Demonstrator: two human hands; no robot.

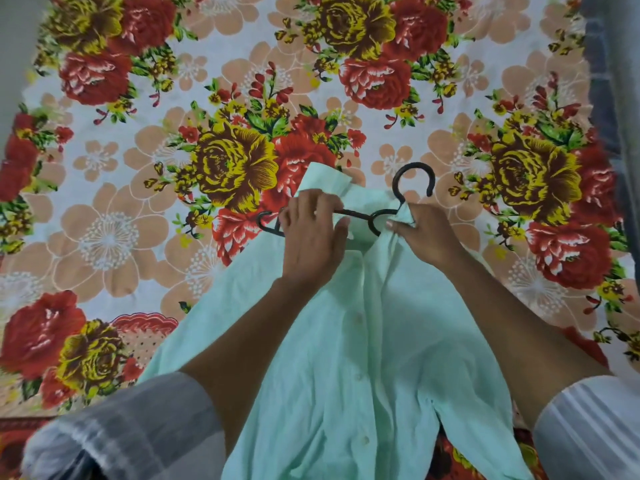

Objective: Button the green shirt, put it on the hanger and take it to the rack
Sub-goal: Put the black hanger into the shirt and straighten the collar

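Observation:
A pale mint-green shirt lies on the bed in front of me, its front placket buttoned down the middle. A dark brown hanger sits at the collar, hook pointing away from me. One hanger arm sticks out to the left of the shirt; the other is hidden under the fabric. My left hand grips that left arm of the hanger together with the collar. My right hand pinches the collar fabric just below the hook.
A floral bedsheet with red and yellow flowers covers the whole bed. A grey-blue cloth hangs along the right edge. White sleeves cover both my upper arms at the bottom corners.

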